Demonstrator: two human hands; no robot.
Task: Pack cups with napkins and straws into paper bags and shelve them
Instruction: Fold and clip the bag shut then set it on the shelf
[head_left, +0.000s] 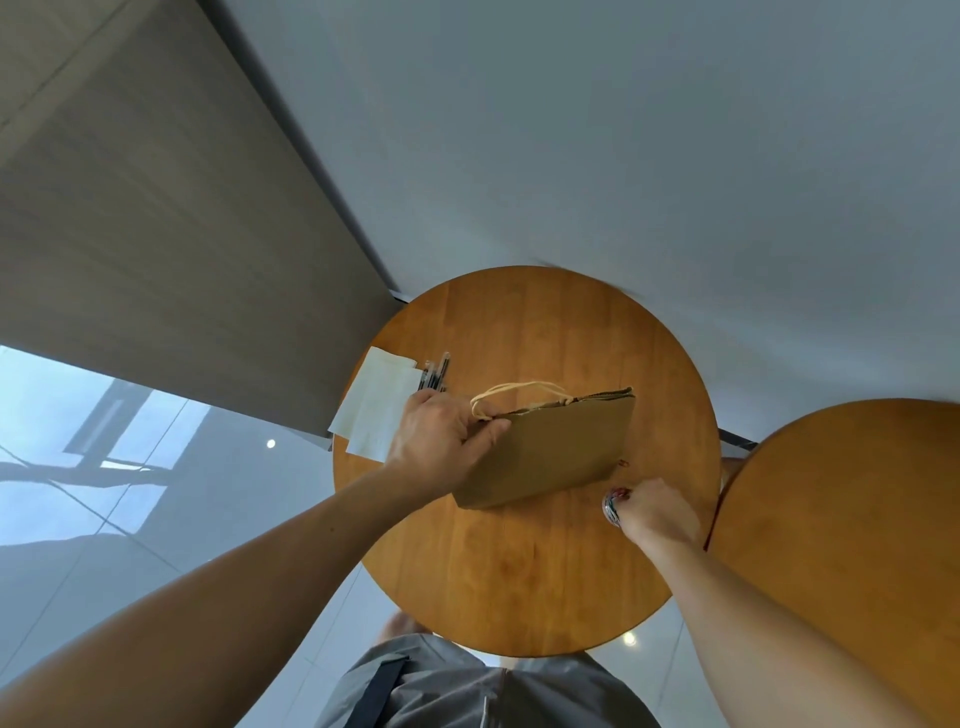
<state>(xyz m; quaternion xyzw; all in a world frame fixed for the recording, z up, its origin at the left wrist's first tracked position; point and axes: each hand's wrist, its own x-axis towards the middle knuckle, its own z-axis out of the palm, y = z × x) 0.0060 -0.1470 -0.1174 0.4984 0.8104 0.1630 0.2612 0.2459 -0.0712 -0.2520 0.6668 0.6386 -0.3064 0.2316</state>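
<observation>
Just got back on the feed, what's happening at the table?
A person's left hand grips a flat paper bag by its top edge on the round wooden table. The right hand, curled, sits by the bag's lower corner; whether it holds anything is unclear. Napkins and straws lie beside it. No cup shows.

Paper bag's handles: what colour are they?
The handles are pale cream, lighter than the brown paper bag; the head view shows them.

**A café-style seating corner**

A small round wooden table (519, 571) stands just beside a second round table (857, 493), by a plain pale wall (623, 130), on glossy floor tiles (104, 519) mirroring ceiling lights. White napkins (374, 410), wrapped straws (435, 371) and a handled paper bag (550, 452) suggest takeaway drinks.
</observation>
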